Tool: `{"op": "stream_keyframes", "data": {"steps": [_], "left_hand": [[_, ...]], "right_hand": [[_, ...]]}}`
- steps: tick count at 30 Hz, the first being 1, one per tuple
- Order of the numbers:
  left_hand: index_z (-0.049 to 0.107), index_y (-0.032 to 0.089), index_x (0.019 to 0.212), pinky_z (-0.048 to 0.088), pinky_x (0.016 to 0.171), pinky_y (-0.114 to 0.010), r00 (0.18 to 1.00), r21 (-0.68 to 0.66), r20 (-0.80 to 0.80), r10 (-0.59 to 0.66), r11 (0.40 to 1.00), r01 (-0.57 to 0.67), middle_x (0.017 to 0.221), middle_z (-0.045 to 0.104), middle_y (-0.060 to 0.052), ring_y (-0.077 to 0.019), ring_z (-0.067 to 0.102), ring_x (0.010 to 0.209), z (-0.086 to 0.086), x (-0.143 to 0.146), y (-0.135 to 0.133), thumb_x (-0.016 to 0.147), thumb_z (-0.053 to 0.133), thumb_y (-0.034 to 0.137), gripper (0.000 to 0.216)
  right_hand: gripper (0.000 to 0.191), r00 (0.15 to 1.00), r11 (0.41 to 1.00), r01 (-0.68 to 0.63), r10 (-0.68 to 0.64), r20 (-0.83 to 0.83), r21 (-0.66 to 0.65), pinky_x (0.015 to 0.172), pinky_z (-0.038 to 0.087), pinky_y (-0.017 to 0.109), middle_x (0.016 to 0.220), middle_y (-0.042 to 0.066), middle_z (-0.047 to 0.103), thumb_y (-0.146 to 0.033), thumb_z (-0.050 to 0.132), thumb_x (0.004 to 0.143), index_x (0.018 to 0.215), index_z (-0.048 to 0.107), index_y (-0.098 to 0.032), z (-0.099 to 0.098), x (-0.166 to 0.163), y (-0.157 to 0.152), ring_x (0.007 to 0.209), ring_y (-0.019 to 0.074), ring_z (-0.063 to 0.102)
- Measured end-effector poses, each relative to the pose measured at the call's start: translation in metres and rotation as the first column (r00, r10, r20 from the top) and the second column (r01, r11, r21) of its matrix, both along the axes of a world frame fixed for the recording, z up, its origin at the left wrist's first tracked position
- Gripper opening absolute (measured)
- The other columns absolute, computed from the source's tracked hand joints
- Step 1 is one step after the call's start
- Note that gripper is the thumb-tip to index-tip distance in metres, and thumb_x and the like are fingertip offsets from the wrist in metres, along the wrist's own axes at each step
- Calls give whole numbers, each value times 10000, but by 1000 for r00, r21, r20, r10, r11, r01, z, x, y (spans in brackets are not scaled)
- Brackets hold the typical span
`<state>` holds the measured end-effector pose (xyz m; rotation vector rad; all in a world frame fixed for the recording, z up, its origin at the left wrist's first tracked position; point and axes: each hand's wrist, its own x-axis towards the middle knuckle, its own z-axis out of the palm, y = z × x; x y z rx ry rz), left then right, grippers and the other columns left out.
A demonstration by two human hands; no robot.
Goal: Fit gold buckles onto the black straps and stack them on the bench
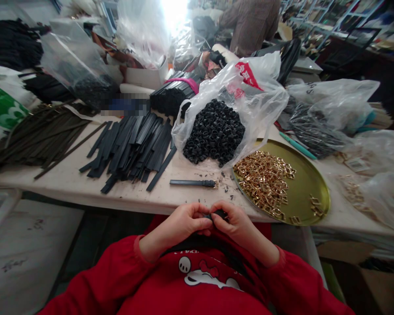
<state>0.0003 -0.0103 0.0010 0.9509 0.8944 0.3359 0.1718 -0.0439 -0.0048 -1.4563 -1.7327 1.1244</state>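
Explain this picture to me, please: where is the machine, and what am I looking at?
There is no machine at work here. A camera worn on a person's head looks forward and down, so you see their own left hand and right hand. Both grip a small dark piece, mostly hidden by the fingers.

Beyond, on a table, lie black strips, one separate strip with a metal end, a plastic bag of small black loops, and a round tray of gold-coloured metal pieces.
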Motion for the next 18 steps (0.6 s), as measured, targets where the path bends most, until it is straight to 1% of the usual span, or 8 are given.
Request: {"op": "stream_keyframes", "data": {"steps": [3,6,8,10,11,13,15,18], "left_hand": [[556,136,957,441,580,-202,998,-12,23,-55,998,55,668,643,6,-96,602,605,-1,-4,-3,715,602,204,256],[563,141,971,448,589,-210,998,-39,10,-56,998,56,686,637,9,-103,607,617,-3,-5,-5,711,608,227,277],[562,142,980,450,595,-211,999,-25,-3,-43,999,43,692,632,14,-102,606,614,-4,-3,-5,709,613,243,294],[558,140,983,446,589,-208,998,33,-25,-54,998,55,698,629,14,-101,603,609,-4,-2,-2,718,604,261,295],[566,136,952,442,576,-206,995,70,-53,-90,993,94,688,627,11,-102,599,601,-3,-3,0,730,588,275,262],[587,128,833,424,539,-199,968,139,-146,-202,965,222,648,617,4,-104,585,574,-2,-4,5,764,536,306,198],[581,130,717,406,508,-196,926,183,-249,-285,925,334,601,600,2,-103,566,543,0,-6,8,794,475,322,233],[563,140,683,397,492,-191,895,254,-341,-286,889,381,571,574,13,-99,545,514,3,-3,12,811,424,309,253]], "right_hand": [[62,998,997,-64,63,23,32,557,374,229,667,-19,577,-205,510,780,774,570,-195,1,3,-3,603,118,498],[57,995,995,-96,96,2,13,553,371,223,676,-20,575,-198,500,790,766,552,-194,-2,3,-7,602,112,496],[57,997,997,-71,71,-36,-2,550,376,221,697,-15,574,-211,488,806,792,541,-193,-6,2,-10,609,113,498],[76,998,1000,0,0,-64,0,554,387,224,716,-8,573,-235,471,826,838,533,-192,-10,1,-12,614,116,503],[90,997,999,39,-39,-66,7,556,391,227,715,-7,570,-247,461,837,857,530,-193,-11,1,-12,611,117,504],[112,995,995,96,-94,-45,32,564,398,234,710,-4,567,-270,447,853,880,524,-194,-14,0,-12,612,123,511],[124,995,993,104,-103,-16,63,578,408,241,724,4,574,-286,441,860,889,522,-197,-16,-2,-12,632,132,525],[128,997,992,73,-73,-9,99,615,429,253,763,19,593,-288,436,863,896,522,-199,-19,-6,-11,681,146,548]]}}
